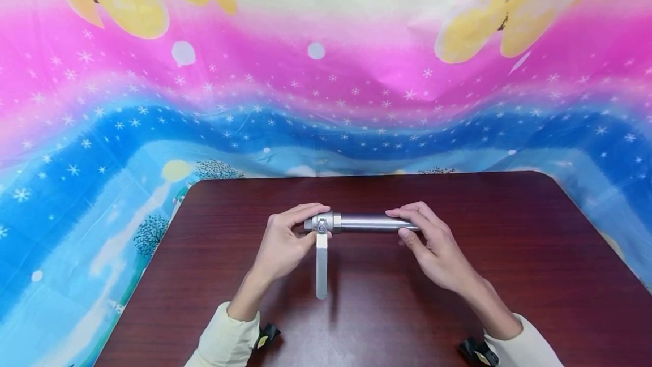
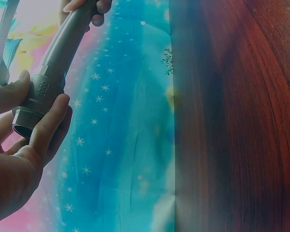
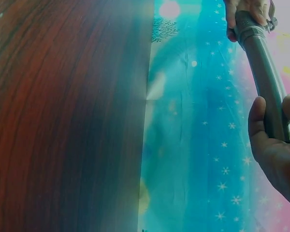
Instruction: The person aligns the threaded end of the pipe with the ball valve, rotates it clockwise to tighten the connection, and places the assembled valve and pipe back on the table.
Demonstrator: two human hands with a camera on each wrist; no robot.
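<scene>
A metal ball valve point(image 1: 323, 221) with a long flat lever handle point(image 1: 321, 271) is joined to a smooth steel pipe point(image 1: 374, 222). My left hand point(image 1: 287, 242) grips the valve body, thumb on one side and fingers on the other; in the left wrist view the valve's open round end point(image 2: 26, 123) faces that palm. My right hand point(image 1: 438, 248) holds the far end of the pipe between thumb and fingers, seen also in the right wrist view around the pipe point(image 3: 266, 77). Valve and pipe lie level above the table, the lever pointing toward me.
Beneath the hands is a dark reddish-brown wooden table point(image 1: 229, 203) with rounded far corners. A colourful printed cloth point(image 1: 316, 89) with snowflakes hangs behind it and along its sides. Black straps point(image 1: 267, 336) sit at the cuffs of both pale sleeves point(image 1: 224, 336).
</scene>
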